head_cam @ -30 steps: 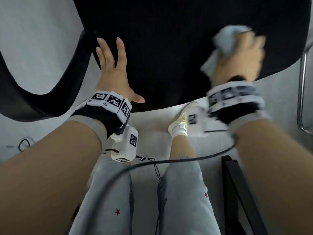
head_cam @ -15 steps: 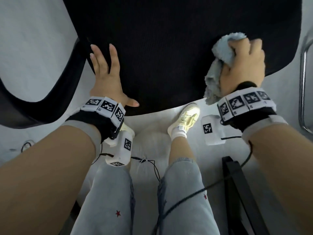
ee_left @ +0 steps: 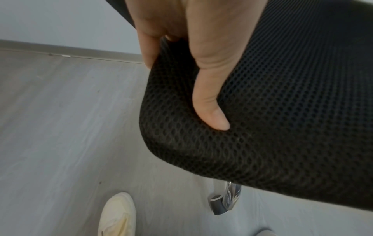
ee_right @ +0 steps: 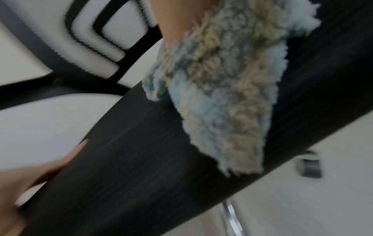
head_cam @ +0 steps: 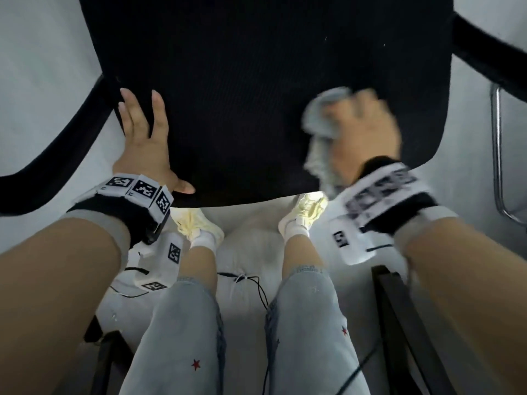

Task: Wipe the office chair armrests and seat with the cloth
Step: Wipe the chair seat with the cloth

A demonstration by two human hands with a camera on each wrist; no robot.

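The office chair's black mesh seat (head_cam: 256, 95) fills the upper head view, with its left armrest (head_cam: 57, 155) curving off to the left and its right armrest (head_cam: 490, 52) at the top right. My left hand (head_cam: 142, 132) lies flat on the seat's front left corner with its fingers straight. The thumb (ee_left: 210, 99) presses into the mesh (ee_left: 282, 111). My right hand (head_cam: 365, 132) grips a bunched, fluffy light blue and beige cloth (head_cam: 322, 118) (ee_right: 222, 79) against the right front part of the seat (ee_right: 141, 159), blurred by motion.
A chrome tube frame (head_cam: 497, 152) stands at the right edge. A black frame leg (head_cam: 399, 323) is at the lower right. My legs, pale shoes (head_cam: 305, 209) and loose cables (head_cam: 256, 283) are below the seat's front edge. Chrome chair base (ee_left: 228, 201) shows under the seat over the grey floor.
My right hand has dragged the cloth across the seat, toward the left and the front edge. My left hand stays on the front left corner. The view has shifted, showing the right armrest.
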